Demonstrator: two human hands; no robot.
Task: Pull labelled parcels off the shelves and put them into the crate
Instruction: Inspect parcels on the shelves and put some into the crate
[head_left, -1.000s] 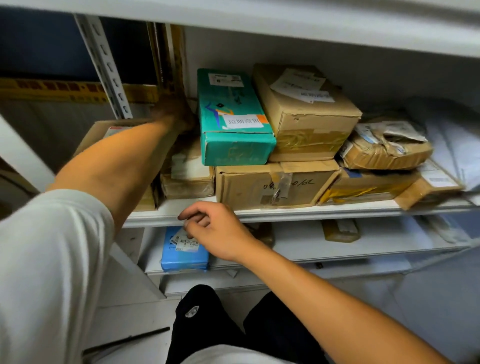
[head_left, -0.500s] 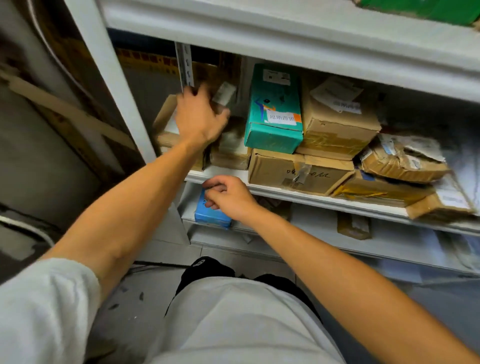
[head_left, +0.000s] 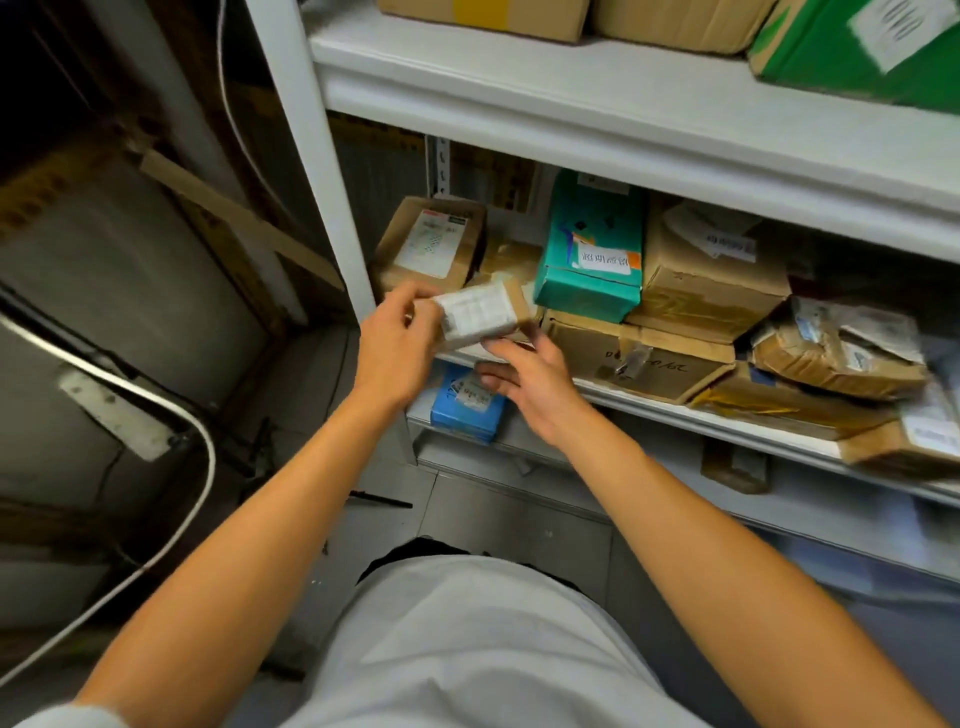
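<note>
At centre frame, just in front of the white metal shelf edge (head_left: 649, 402), a small brown cardboard parcel with a white printed label (head_left: 480, 312), held clear of the shelf between two hands. Left hand (head_left: 392, 348) at the parcel's left end, fingers and thumb curled round it in a pinch. Right hand (head_left: 524, 384) at its lower right corner, fingertips touching the underside, fingers only loosely bent; whether they truly grip cannot be told, the parcel being motion-blurred.

Behind, at centre and right of the frame, on the same shelf: a flat brown box with a white label (head_left: 434, 244) leaning at the left, a teal carton with a white sticker (head_left: 592, 254) stacked on a long brown box with handwriting (head_left: 639, 358), a larger tan box (head_left: 711, 280) beside the teal one, and crumpled tape-wrapped brown packets (head_left: 831, 348) towards the right edge.

Below the hands, on the next shelf down, a blue box with a small white label (head_left: 467, 410). Along the top of the frame, more brown cartons (head_left: 483, 15) and a green box (head_left: 857, 47). At lower left, a white cable (head_left: 202, 452) curving over grey panels. No crate in view.
</note>
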